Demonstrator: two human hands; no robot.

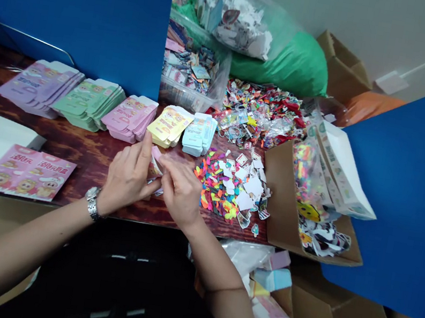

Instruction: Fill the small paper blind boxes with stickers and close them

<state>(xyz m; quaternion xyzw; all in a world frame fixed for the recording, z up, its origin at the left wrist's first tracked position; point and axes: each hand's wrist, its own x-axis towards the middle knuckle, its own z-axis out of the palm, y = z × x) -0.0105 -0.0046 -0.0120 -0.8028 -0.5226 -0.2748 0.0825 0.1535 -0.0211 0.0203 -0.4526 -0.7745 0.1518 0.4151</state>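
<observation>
Near the table's front edge, my left hand and my right hand meet around a small pink box, mostly covered by the fingers. The left fingers stand along its left side, and the right fingers press at its top from the right. Just behind the hands lie stacks of flat yellow boxes, pink boxes and blue boxes. To the right of my right hand is a pile of small bright coloured pieces with white cut-outs.
Green boxes and purple boxes are stacked at left, above two pink printed packs. A cardboard box stands right; behind are a mixed trinket heap and a clear bin. Blue panels flank the table.
</observation>
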